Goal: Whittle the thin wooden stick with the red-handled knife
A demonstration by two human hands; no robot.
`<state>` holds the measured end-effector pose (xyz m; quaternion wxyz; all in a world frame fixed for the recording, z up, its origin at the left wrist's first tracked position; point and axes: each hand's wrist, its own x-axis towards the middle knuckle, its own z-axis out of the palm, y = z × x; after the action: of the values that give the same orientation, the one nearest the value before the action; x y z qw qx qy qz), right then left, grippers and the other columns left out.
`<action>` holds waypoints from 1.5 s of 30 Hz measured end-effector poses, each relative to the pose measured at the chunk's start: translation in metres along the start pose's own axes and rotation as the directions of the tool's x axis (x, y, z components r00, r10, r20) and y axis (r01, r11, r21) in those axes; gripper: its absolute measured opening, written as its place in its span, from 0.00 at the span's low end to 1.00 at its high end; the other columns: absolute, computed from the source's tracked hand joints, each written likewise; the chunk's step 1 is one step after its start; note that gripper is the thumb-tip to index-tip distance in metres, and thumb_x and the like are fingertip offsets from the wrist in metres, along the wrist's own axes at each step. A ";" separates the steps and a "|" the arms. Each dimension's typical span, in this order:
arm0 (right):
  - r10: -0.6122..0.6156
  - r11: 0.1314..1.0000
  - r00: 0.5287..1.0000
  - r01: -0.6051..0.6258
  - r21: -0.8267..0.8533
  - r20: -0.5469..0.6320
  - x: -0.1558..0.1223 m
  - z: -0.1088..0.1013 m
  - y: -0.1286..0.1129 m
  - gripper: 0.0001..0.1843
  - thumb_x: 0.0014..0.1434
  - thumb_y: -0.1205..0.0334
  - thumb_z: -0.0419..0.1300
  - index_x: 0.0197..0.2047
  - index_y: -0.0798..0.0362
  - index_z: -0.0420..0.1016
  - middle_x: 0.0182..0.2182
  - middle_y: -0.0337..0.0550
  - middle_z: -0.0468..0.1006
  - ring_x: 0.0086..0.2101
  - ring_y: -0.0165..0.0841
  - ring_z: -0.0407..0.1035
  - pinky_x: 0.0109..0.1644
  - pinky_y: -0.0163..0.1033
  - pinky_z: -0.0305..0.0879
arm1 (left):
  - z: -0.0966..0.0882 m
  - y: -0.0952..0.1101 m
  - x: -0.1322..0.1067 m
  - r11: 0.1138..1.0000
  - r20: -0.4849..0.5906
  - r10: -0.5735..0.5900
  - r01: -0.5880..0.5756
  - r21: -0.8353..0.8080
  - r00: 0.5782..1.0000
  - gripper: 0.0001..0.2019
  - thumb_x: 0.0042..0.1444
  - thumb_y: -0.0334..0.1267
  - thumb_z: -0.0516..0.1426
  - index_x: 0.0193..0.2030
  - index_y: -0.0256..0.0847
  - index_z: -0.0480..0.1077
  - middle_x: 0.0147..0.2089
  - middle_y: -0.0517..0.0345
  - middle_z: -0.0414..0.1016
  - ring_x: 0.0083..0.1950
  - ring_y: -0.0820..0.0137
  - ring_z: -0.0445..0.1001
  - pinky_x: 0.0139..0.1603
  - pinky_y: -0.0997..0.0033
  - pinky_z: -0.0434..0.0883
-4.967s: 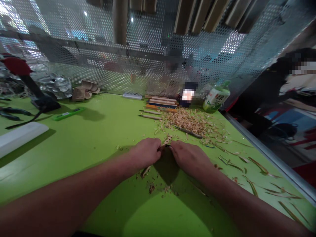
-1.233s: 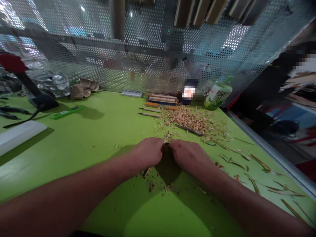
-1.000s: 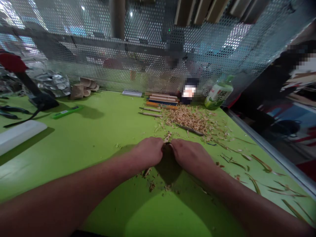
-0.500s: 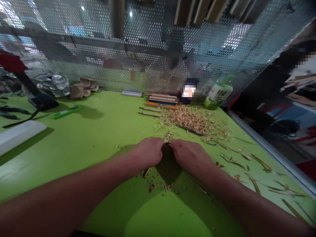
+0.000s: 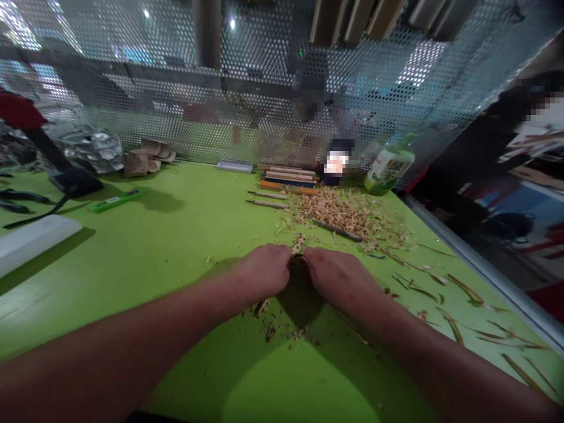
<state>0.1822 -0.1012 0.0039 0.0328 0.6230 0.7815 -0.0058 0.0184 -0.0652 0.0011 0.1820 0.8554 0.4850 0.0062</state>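
Observation:
My left hand [image 5: 267,269] and my right hand [image 5: 339,275] meet over the middle of the table, both with fingers curled closed. Between their fingertips sticks out a small pale piece with dark spots [image 5: 299,243], which looks like carved wood or bamboo. Just below it, a short dark curved edge [image 5: 298,256] shows between the hands; its kind I cannot make out. My fingers hide most of what they grip. Beyond the hands, a slim dark-handled carving tool [image 5: 338,230] lies against a heap of curled wood shavings [image 5: 337,210].
Two thin tools [image 5: 267,204] lie left of the shavings, before stacked wooden strips [image 5: 288,179]. A green tea bottle [image 5: 390,165] stands at the back right. Long peelings [image 5: 453,329] litter the right. A green box cutter [image 5: 118,200] and white block [image 5: 39,241] lie left on the green table [image 5: 176,247].
Almost nothing differs. Both hands keep their closed grip in the same spot, and the whole view has shifted very slightly.

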 end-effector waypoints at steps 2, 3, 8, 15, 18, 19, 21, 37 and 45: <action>-0.012 1.000 1.000 0.012 -0.008 -0.019 0.000 0.002 0.001 0.13 0.66 0.63 0.47 0.34 0.51 0.70 0.28 0.40 0.75 0.26 0.30 0.65 0.28 0.38 0.43 | 0.001 -0.001 0.000 1.000 0.006 0.004 -0.004 0.002 1.000 0.10 0.57 0.34 0.47 0.38 0.39 0.70 0.36 0.46 0.76 0.35 0.63 0.75 0.34 0.67 0.70; -0.019 1.000 0.999 0.018 -0.008 -0.028 -0.001 0.002 0.001 0.13 0.66 0.63 0.47 0.34 0.51 0.69 0.28 0.40 0.75 0.26 0.30 0.65 0.28 0.38 0.43 | 0.001 -0.001 0.001 1.000 0.011 0.001 -0.001 0.002 1.000 0.11 0.57 0.34 0.47 0.39 0.39 0.70 0.37 0.46 0.76 0.35 0.63 0.75 0.34 0.67 0.70; -0.007 1.000 0.999 0.007 -0.011 -0.037 -0.001 0.000 -0.002 0.11 0.63 0.65 0.48 0.35 0.52 0.71 0.27 0.41 0.75 0.26 0.30 0.65 0.28 0.37 0.43 | 0.003 -0.002 0.001 1.000 0.013 -0.014 0.014 0.012 1.000 0.11 0.57 0.34 0.48 0.40 0.39 0.70 0.37 0.46 0.76 0.36 0.63 0.75 0.33 0.67 0.70; -0.006 0.999 1.000 0.008 -0.051 0.029 -0.001 -0.005 -0.006 0.11 0.62 0.68 0.49 0.37 0.51 0.72 0.28 0.42 0.76 0.28 0.32 0.69 0.28 0.37 0.46 | 0.001 0.002 -0.001 0.999 0.025 -0.026 0.025 0.035 0.999 0.12 0.57 0.32 0.47 0.42 0.38 0.70 0.39 0.45 0.77 0.38 0.62 0.76 0.37 0.65 0.71; -0.013 0.999 1.000 0.013 -0.046 0.009 -0.002 -0.003 -0.005 0.10 0.62 0.68 0.49 0.38 0.51 0.72 0.27 0.42 0.76 0.28 0.32 0.69 0.29 0.37 0.48 | 0.002 0.003 -0.002 0.999 0.010 -0.001 0.000 0.051 1.000 0.12 0.57 0.31 0.47 0.42 0.38 0.70 0.38 0.44 0.77 0.38 0.61 0.77 0.38 0.65 0.71; -0.014 0.999 1.000 0.014 -0.043 0.004 -0.003 -0.003 -0.005 0.10 0.62 0.67 0.49 0.37 0.51 0.72 0.26 0.42 0.76 0.28 0.32 0.69 0.28 0.37 0.48 | 0.002 0.003 -0.002 0.998 0.003 0.010 -0.011 0.057 1.000 0.12 0.58 0.31 0.47 0.42 0.38 0.70 0.37 0.45 0.77 0.38 0.61 0.77 0.38 0.65 0.71; -0.016 0.999 1.000 0.016 -0.036 0.005 -0.004 -0.003 -0.004 0.10 0.63 0.67 0.49 0.36 0.51 0.71 0.26 0.42 0.75 0.27 0.32 0.69 0.28 0.37 0.47 | 0.003 0.003 -0.002 0.998 -0.005 0.019 -0.018 0.064 1.000 0.12 0.58 0.32 0.46 0.42 0.38 0.70 0.37 0.46 0.77 0.37 0.61 0.77 0.37 0.65 0.71; -0.017 0.998 0.999 0.019 -0.063 0.036 -0.010 0.002 -0.003 0.12 0.64 0.66 0.47 0.35 0.52 0.70 0.27 0.42 0.75 0.27 0.32 0.70 0.27 0.39 0.47 | 0.007 0.001 -0.001 0.990 -0.023 0.069 -0.066 0.125 0.997 0.12 0.57 0.31 0.46 0.41 0.38 0.70 0.34 0.46 0.76 0.35 0.59 0.77 0.34 0.62 0.73; 0.018 0.997 0.998 -0.022 -0.071 -0.063 -0.014 -0.006 0.005 0.17 0.68 0.59 0.43 0.33 0.52 0.68 0.25 0.42 0.73 0.23 0.29 0.63 0.26 0.39 0.40 | 0.002 -0.002 -0.002 0.996 -0.031 0.023 -0.020 0.088 0.999 0.13 0.60 0.36 0.46 0.38 0.40 0.71 0.34 0.50 0.76 0.33 0.63 0.74 0.32 0.65 0.70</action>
<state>0.1895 -0.1133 0.0107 0.0309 0.6291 0.7756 0.0420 0.0165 -0.0663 -0.0012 0.1365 0.8674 0.4785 0.0008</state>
